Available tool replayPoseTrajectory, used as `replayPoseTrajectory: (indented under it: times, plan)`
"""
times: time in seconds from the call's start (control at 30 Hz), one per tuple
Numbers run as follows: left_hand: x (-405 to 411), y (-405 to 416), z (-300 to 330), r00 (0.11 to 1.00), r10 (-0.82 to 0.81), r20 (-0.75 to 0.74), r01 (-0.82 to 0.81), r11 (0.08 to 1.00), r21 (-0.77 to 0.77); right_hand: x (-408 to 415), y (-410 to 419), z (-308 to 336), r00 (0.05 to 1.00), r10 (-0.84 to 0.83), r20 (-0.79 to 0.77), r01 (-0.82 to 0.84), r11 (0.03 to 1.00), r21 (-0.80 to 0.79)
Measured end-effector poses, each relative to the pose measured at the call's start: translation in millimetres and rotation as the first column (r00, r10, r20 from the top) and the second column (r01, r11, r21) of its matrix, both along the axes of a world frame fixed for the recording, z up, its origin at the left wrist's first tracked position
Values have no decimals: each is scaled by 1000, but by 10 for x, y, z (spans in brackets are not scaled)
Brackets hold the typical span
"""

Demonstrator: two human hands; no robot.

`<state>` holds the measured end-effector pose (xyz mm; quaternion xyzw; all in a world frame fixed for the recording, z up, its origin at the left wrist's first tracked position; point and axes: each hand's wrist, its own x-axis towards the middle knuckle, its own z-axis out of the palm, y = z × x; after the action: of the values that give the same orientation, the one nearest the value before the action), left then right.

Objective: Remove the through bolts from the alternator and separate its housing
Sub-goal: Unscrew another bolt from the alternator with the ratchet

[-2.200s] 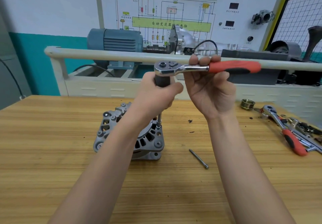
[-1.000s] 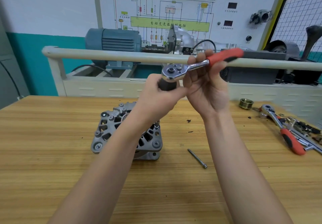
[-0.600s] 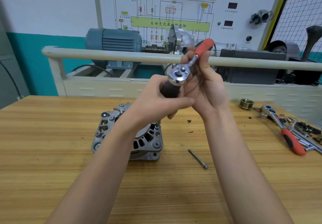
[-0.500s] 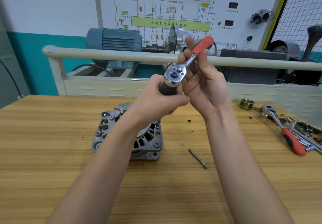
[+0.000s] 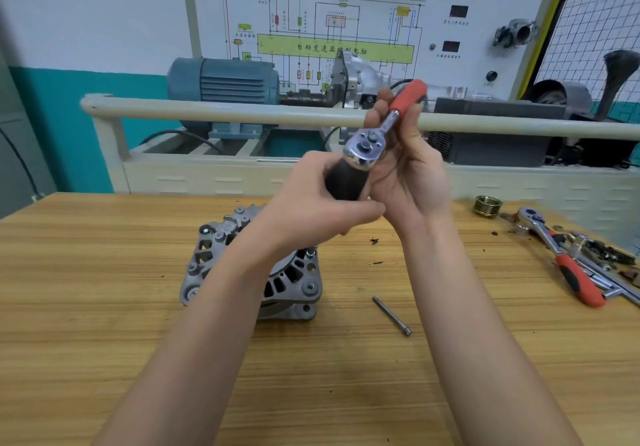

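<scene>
Wooden desk [image 5: 104,307], alternator [image 5: 294,282] upright; left hand [image 5: 311,203] grips the dark extension [image 5: 343,182], right hand [image 5: 412,175] clamps the ratchet [image 5: 381,133], loose bolt [image 5: 391,315] alongside.

We see two bare forearms, our left hand [image 5: 311,210] and right hand [image 5: 412,175]. No sleeves reach into view. Neither hand wears a glove.

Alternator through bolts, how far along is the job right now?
Done: one through bolt lies loose on the bench. In hand: left hand grips the extension, right hand holds the ratchet over another bolt. Left: remaining bolts; the alternator housing is still together.
</scene>
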<state>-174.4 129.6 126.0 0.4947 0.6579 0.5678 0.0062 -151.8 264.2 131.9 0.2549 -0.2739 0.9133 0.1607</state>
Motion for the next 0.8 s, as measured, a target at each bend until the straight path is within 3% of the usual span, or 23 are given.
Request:
replayPoseTrajectory:
  times: [0.17, 0.43, 0.63, 0.8]
  plan:
    - [-29, -5, -25, 993, -92, 79, 83, 991, 105, 15, -20, 7, 1000, 7, -2, -6, 997, 74]
    - [-76, 40, -12, 969, 63, 240, -119, 967, 224, 20, 53, -33, 986, 57, -156, -20, 973, 232]
    - [-2, -13, -10, 999, -46, 23, 45, 999, 28, 7, 16, -13, 999, 26, -48, -24, 999, 32]
    - [-5, -48, -2, 996, -81, 24, 79, 995, 69, 54, -100, 49, 998, 67, -12, -68, 995, -69]
